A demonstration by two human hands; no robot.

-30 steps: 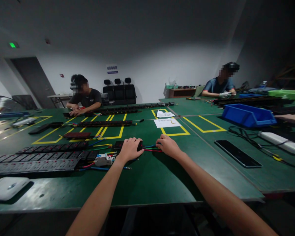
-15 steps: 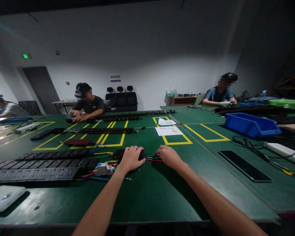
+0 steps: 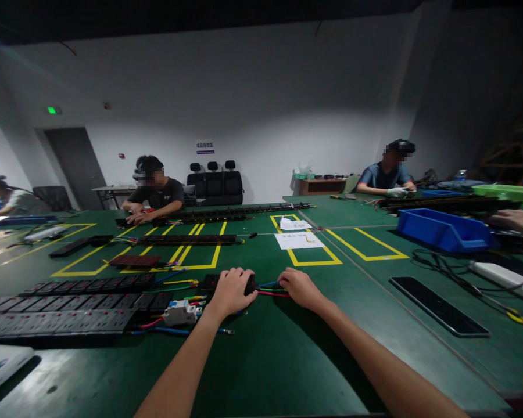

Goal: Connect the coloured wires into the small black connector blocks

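Observation:
My left hand (image 3: 234,291) is closed over the top of a small black housing (image 3: 210,283), whose ends show on both sides of the fingers. Red, green and blue wires (image 3: 271,293) run out of its right end. My right hand (image 3: 301,288) pinches these wires, its fingertips pressed together; which of them it grips is partly hidden. Left of my left hand lie long black socket strips (image 3: 61,319) with red dots. Beside them are a white circuit breaker (image 3: 182,312) and loose coloured leads with metal lugs.
A phone (image 3: 438,306), a blue bin (image 3: 444,230) and black cables lie to the right. White paper (image 3: 300,240) rests beyond my hands on the green table (image 3: 261,371). A white box (image 3: 2,368) sits at the near left. Co-workers sit across the table; another person's hand shows at the right edge.
The head view has tilted up a little, so the table appears lower. Both hands keep nearly the same hold on the black housing and the wires.

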